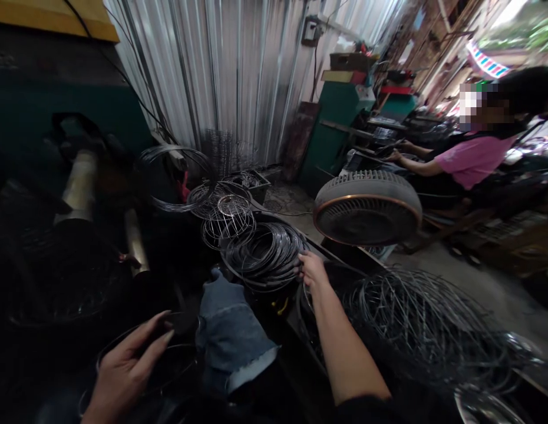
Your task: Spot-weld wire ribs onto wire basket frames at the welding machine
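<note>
My left hand [130,359] is low at the left, thumb and forefinger curved toward each other around a thin wire ring [179,346], which is largely lost in the dark. Farther forward, my right hand [312,270] has its fingers closed at the right edge of a stack of dark wire rings [274,253]. How many rings those fingers grip is hidden. Between my hands hangs a piece of blue denim [234,327] with a frayed pale edge. A round wire grid [230,227] rests against the far left of the stack.
A dark machine with brass-coloured cylinders [82,182] stands at left. Bent wire pieces [415,318] are heaped at right. Beyond them is a round fan [366,209]. A co-worker in a pink shirt [472,156] sits at the back right. Larger wire hoops [177,176] lean near the metal wall [238,70].
</note>
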`<state>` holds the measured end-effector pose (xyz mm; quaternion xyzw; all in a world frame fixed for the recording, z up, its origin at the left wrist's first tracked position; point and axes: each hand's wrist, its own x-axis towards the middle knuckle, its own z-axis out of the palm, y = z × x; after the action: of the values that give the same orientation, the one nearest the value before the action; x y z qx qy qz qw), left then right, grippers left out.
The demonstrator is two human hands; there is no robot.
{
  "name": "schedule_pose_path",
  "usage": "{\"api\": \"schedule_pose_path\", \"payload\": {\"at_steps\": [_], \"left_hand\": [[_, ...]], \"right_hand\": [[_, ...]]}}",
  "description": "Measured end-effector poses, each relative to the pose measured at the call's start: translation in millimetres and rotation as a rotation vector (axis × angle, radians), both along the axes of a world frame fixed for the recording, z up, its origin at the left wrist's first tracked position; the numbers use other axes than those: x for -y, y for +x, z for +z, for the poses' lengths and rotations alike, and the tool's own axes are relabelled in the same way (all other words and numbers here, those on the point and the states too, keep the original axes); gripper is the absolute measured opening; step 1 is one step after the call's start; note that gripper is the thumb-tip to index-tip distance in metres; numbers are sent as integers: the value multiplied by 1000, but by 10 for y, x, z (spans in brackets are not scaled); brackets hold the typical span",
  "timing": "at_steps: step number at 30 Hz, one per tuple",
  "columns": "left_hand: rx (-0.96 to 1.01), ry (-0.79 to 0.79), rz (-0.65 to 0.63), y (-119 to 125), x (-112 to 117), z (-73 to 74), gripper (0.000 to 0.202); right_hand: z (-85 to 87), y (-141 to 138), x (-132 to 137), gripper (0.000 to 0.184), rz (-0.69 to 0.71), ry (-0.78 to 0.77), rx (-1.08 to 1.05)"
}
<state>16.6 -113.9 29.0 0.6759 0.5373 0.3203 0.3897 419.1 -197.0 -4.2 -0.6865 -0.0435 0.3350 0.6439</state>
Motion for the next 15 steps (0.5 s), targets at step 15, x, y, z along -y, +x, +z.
{"api": "schedule_pose_path", "payload": {"at_steps": [15], "left_hand": [[-445, 206, -1020, 1584, 3, -369, 36]], "right_hand": [[225, -214, 504, 18, 123, 304, -226]]}}
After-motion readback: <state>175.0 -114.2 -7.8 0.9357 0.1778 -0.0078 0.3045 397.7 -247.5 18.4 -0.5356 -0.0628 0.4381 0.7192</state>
